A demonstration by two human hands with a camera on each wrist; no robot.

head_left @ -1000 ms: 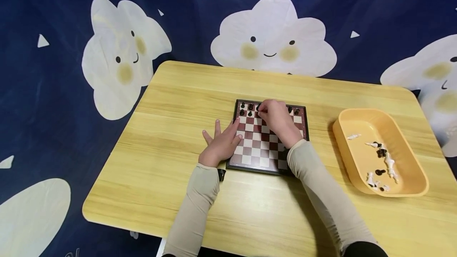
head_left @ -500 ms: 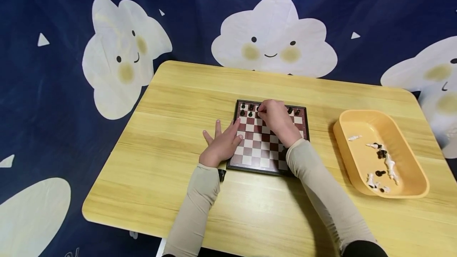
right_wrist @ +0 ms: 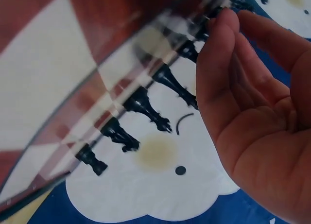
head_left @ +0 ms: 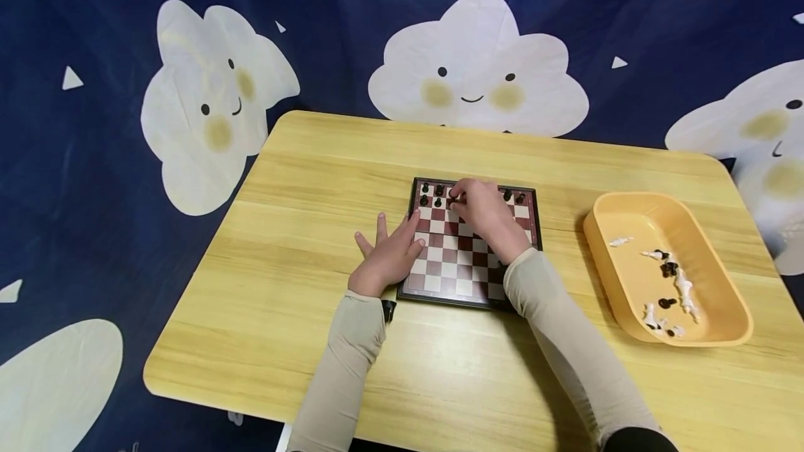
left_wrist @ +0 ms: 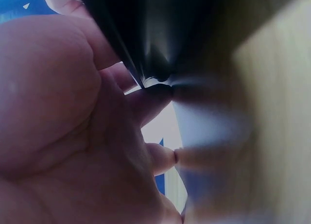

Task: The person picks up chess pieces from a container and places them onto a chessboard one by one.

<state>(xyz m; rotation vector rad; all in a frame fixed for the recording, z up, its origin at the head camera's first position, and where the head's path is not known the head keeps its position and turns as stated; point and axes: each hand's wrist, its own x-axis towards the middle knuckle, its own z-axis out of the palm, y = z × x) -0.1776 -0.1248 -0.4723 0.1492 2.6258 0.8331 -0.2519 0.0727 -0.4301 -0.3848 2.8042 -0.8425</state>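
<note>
At the left, a dark blue curtain point(head_left: 50, 194) printed with smiling clouds hangs behind a pale wooden table point(head_left: 251, 298). The person's left hand point(head_left: 386, 260), in a beige sleeve point(head_left: 342, 361), lies at the left edge of a brown and cream chessboard point(head_left: 449, 254); its fingers are spread and nearly straight, released from any grip, with the thumb over the board and the rest towards the table. A small black object point(head_left: 389, 310) shows beside the left wrist. At the board's far left corner stand four small dark pieces point(head_left: 423, 201), two in the far row and two in the row just nearer. Just right of these, the right hand point(head_left: 488, 213) reaches over the board from the near right, finger and thumb curved about a black chess piece point(head_left: 453, 194) in the far row; whether they grasp it or have let go, I cannot tell, since the fingers partly hide it. Right of that hand, two black pieces point(head_left: 507, 194) show at the far right corner, and the right wrist view shows more of them upright in a line along the far edge. Well to the right of the board, a yellow tray point(head_left: 703, 250) rests on the table, with white pieces point(head_left: 685, 289) and loose black pieces point(head_left: 667, 303) lying on its floor.
</note>
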